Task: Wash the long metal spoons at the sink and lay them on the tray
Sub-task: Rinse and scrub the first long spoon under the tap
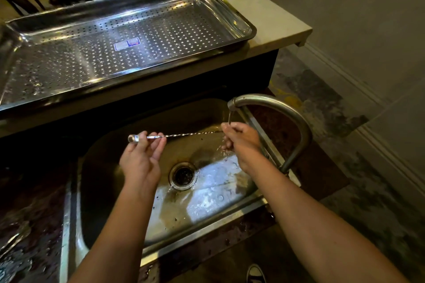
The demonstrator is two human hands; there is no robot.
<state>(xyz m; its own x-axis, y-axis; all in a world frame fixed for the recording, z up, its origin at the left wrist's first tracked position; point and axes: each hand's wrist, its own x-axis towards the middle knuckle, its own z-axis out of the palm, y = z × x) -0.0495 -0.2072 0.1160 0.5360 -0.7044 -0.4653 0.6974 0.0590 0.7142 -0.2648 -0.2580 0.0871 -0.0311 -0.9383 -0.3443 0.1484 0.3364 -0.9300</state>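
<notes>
A long metal spoon [184, 134] with a twisted stem lies level above the steel sink [96, 167]. My left hand [141, 158] pinches its thick left end between thumb and fingers. My right hand [240, 139] is closed around its right end, directly under the faucet spout [232, 104], where water runs over the fingers and splashes down. The spoon's bowl is hidden inside my right hand. The perforated steel tray [249, 32] sits on the raised ledge behind the sink, with only a sticker on its floor.
The curved faucet [299, 126] arches over the sink's right side. The drain [182, 176] sits mid-basin, wet around it. More metal utensils [13, 241] lie on the dark wet counter at the lower left. A shoe [255, 273] shows on the floor below.
</notes>
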